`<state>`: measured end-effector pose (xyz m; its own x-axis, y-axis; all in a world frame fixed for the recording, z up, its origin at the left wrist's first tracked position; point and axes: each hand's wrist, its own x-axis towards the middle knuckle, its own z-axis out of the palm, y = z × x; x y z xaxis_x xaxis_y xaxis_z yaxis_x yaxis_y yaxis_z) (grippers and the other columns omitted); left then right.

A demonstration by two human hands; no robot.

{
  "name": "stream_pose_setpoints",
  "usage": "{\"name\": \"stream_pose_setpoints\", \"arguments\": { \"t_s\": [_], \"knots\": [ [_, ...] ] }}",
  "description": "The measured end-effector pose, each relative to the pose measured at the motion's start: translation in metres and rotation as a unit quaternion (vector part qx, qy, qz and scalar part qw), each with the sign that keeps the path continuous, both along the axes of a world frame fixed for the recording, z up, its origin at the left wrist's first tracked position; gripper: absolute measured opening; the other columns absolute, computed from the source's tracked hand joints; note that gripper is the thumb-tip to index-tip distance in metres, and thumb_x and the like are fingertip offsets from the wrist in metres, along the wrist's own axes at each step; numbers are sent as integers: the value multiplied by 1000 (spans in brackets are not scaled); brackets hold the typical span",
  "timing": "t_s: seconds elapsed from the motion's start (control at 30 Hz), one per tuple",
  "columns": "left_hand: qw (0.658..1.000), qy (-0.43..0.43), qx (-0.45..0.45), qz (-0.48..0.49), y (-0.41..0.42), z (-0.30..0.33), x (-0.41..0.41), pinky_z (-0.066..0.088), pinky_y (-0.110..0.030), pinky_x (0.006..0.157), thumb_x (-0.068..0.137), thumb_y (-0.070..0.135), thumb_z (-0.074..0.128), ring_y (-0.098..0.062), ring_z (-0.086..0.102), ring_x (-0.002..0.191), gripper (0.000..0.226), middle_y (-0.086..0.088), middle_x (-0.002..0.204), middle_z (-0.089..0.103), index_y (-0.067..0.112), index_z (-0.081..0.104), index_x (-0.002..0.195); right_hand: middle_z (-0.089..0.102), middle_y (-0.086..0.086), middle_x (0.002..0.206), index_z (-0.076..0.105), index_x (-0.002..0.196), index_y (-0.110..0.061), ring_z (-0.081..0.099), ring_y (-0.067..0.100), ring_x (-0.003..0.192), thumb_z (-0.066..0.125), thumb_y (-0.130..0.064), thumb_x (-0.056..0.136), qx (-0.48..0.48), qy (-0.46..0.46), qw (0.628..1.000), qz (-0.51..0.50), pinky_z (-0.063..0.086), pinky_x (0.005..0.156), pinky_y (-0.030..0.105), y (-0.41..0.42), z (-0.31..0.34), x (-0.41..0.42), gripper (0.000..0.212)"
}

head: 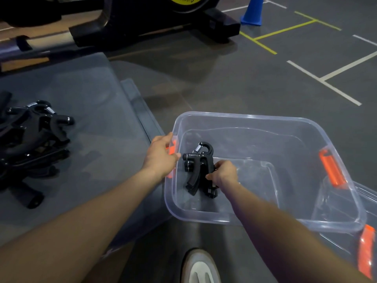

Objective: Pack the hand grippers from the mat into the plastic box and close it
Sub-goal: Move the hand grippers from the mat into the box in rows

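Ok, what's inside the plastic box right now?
Black hand grippers, gripped by the right hand, sit low inside the plastic box. That hand covers part of them, so their count is unclear. No other contents show.

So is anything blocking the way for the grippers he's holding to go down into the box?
Nothing visible. The plastic box has no lid on, and the right hand holds the hand grippers inside its walls already. The left hand rests on the box's left edge, off to the side.
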<state>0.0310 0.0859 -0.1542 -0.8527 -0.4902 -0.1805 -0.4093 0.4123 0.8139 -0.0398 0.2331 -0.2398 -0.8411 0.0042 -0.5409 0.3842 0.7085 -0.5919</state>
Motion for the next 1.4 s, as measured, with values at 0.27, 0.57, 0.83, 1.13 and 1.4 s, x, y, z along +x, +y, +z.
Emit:
{"name": "stream_pose_setpoints", "arguments": {
  "t_s": [0.27, 0.57, 0.83, 1.13, 1.4],
  "knots": [
    [1000, -9, 15, 0, -2, -3, 1, 41, -21, 91, 86, 6, 62, -21, 51, 118, 61, 0, 122, 41, 18, 39, 141, 61, 11, 79, 62, 86, -6, 67, 29, 82, 66, 2, 74, 8, -8, 1000, 26, 57, 80, 35, 2, -4, -2, 15],
    [999, -30, 14, -20, -4, -3, 1, 37, -31, 109, 88, 9, 60, -20, 47, 125, 64, -3, 135, 39, 16, 32, 145, 56, 3, 91, 62, 115, -4, 51, 16, 85, 60, 3, 82, -60, -9, 998, -7, 46, 81, 27, 3, 2, -2, 33],
    [998, -35, -41, -18, -19, 26, 11, 33, -30, 109, 90, 16, 57, -26, 45, 128, 56, -14, 141, 38, 11, 36, 142, 53, 6, 98, 54, 125, 0, 51, 20, 89, 62, 6, 82, -160, 60, 985, -4, 42, 79, 29, -20, 70, 1, 44],
    [994, -34, -60, 80, -83, 78, 96, 36, -29, 105, 85, 12, 64, -28, 53, 119, 51, -19, 132, 48, 3, 46, 132, 60, 15, 115, 50, 130, 1, 49, 16, 94, 67, -1, 81, -169, 138, 963, 160, 47, 84, 29, -111, 162, 39, 51],
    [977, -44, -85, 191, -149, 97, 205, 39, -29, 104, 84, 13, 65, -26, 54, 115, 47, -16, 128, 50, 6, 50, 128, 49, 4, 102, 52, 127, -4, 53, 20, 97, 67, -4, 83, -189, 105, 936, 277, 45, 93, 32, -208, 182, 140, 47]
  ]
}}
